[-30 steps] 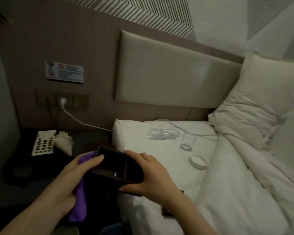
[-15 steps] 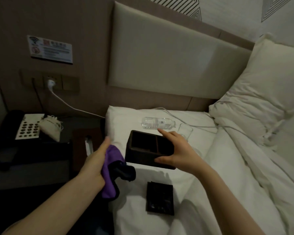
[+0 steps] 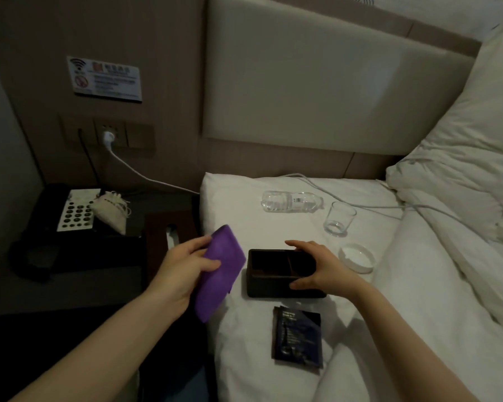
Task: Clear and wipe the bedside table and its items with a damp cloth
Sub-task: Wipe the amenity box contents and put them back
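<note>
- While the right hand [image 3: 321,268] sets its fingers [image 3: 295,244] across the top of the dark box [image 3: 282,275], thumb at the near wall and fingers curled over the far rim, the box sits on the white bed [image 3: 244,338], just beside the bench [image 3: 70,288].
- The left hand [image 3: 183,271] grips a folded purple cloth [image 3: 219,271] between thumb and fingers, held near the box's left end, apart from it.
- The box looks rigid and light: an open, shallow tray split by one divider into two compartments, both apparently empty. I judge the rim or the two long walls to be the place to hold it; a one-hand span seems enough.
- The cloth is soft and limp and drapes below the palm; bunched in the hand it should wipe well.
- On the bed lie a plastic bottle [image 3: 291,201] on its side, an upright glass [image 3: 339,219], a small white dish [image 3: 357,258] and a dark packet [image 3: 298,336].
- A telephone [image 3: 76,210], a small cloth pouch [image 3: 112,211] and a tissue box [image 3: 169,227] are on the bench and not yet cleared.
</note>
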